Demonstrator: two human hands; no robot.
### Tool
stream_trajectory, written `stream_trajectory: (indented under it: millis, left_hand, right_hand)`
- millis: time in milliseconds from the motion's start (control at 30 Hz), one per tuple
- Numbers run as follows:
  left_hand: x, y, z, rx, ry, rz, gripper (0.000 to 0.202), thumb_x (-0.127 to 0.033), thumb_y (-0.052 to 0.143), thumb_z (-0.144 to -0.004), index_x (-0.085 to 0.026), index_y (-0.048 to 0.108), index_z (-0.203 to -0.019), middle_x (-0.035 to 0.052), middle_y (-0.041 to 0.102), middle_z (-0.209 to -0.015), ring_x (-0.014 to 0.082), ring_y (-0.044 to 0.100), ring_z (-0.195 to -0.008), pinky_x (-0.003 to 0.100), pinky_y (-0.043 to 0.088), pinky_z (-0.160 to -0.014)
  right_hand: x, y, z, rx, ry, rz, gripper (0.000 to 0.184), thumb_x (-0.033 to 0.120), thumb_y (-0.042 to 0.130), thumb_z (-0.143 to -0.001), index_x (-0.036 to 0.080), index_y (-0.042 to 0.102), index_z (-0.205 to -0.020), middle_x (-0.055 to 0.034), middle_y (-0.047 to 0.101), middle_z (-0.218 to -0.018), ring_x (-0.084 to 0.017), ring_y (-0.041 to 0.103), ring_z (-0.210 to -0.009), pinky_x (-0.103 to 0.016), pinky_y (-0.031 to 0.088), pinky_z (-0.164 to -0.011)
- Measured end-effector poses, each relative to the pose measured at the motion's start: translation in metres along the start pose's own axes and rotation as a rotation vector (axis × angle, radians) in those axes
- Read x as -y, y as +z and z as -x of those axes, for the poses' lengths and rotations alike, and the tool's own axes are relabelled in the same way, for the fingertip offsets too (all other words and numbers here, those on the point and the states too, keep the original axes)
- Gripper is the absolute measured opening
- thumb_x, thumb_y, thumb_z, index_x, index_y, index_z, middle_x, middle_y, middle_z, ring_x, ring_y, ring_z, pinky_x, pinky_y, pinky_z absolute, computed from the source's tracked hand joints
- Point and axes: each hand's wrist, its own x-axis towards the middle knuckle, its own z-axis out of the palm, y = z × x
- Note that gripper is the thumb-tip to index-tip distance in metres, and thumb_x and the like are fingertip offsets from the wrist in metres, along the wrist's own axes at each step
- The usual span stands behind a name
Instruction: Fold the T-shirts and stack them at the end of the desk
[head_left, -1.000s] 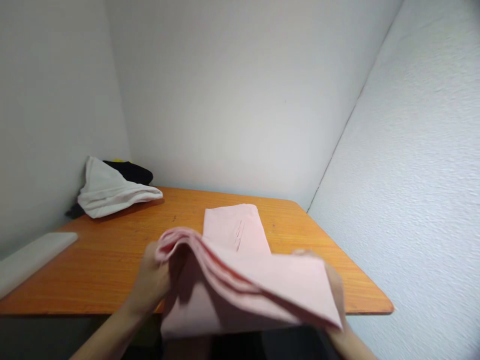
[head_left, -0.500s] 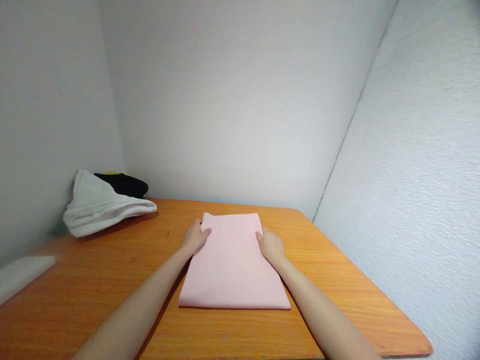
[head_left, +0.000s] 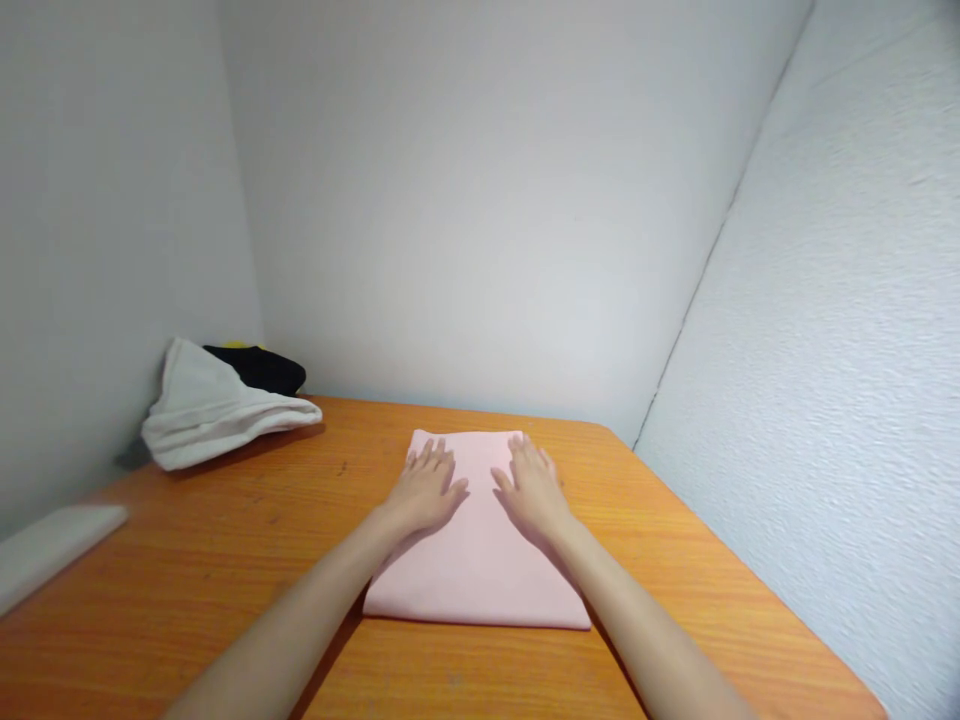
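Observation:
A folded pink cloth (head_left: 480, 570) lies flat on the orange wooden table (head_left: 225, 560), its long side running away from me. My left hand (head_left: 426, 487) rests palm down on the cloth's far left part, fingers stretched out. My right hand (head_left: 531, 486) lies flat beside it on the far right part, fingers spread too. Neither hand holds anything.
A crumpled white cloth (head_left: 217, 410) lies at the table's back left corner, with a black garment (head_left: 259, 366) behind it. A white flat object (head_left: 52, 545) sits at the left edge. White walls close in at the left, back and right.
One second ago both hands held the pink cloth up, folding it over. It then came down flat, with my hands at its sides. Now both palms have moved onto its top.

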Motion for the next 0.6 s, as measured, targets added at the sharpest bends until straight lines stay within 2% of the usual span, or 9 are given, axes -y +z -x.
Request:
stream_trajectory:
  millis: [67, 167, 433, 533, 600]
  left_hand:
    - [-0.005, 0.010, 0.002, 0.061, 0.015, -0.026, 0.074, -0.061, 0.036, -0.091, -0.011, 0.040, -0.144, 0.0169, 0.028, -0.156, 0.0319, 0.019, -0.146, 0.051, 0.016, -0.117]
    - [-0.007, 0.017, 0.005, 0.103, 0.009, -0.067, 0.080, -0.063, 0.030, -0.091, -0.006, 0.035, -0.147, 0.0197, 0.024, -0.156, 0.0319, 0.017, -0.147, 0.052, 0.012, -0.118]
    - [-0.008, 0.013, 0.004, 0.128, 0.005, -0.135, 0.077, -0.062, 0.024, -0.093, -0.009, 0.034, -0.148, 0.0164, 0.024, -0.157, 0.0288, 0.018, -0.147, 0.048, 0.013, -0.118]
    - [-0.014, 0.006, 0.004, 0.134, -0.002, -0.145, 0.075, -0.059, 0.027, -0.093, -0.008, 0.035, -0.147, 0.0171, 0.026, -0.156, 0.0289, 0.021, -0.146, 0.048, 0.014, -0.118]
    - [-0.018, -0.001, 0.006, 0.127, -0.016, -0.153, 0.071, -0.055, 0.030, -0.093, -0.007, 0.037, -0.145, 0.0174, 0.027, -0.156, 0.0284, 0.020, -0.147, 0.047, 0.013, -0.118]
  right_hand:
    - [0.009, 0.009, 0.005, 0.133, -0.066, -0.023, 0.078, 0.060, 0.026, -0.096, 0.001, 0.031, -0.148, -0.0211, 0.025, -0.154, -0.031, 0.017, -0.145, -0.048, 0.014, -0.117]
    - [0.016, 0.021, 0.012, 0.262, -0.075, -0.037, 0.089, 0.067, 0.014, -0.095, -0.003, 0.030, -0.147, -0.0230, 0.022, -0.155, -0.031, 0.014, -0.146, -0.048, 0.011, -0.118]
    - [0.017, 0.019, 0.010, 0.300, -0.048, -0.033, 0.089, 0.067, 0.014, -0.095, -0.002, 0.026, -0.149, -0.0220, 0.020, -0.155, -0.030, 0.012, -0.147, -0.047, 0.009, -0.119]
    - [0.022, 0.007, 0.012, 0.303, -0.042, -0.039, 0.080, 0.061, 0.020, -0.097, 0.000, 0.028, -0.149, -0.0205, 0.022, -0.155, -0.029, 0.014, -0.146, -0.045, 0.011, -0.118]
    - [0.025, -0.007, 0.018, 0.257, -0.006, -0.032, 0.069, 0.054, 0.026, -0.099, 0.005, 0.034, -0.147, -0.0184, 0.027, -0.155, -0.028, 0.020, -0.145, -0.044, 0.017, -0.117]
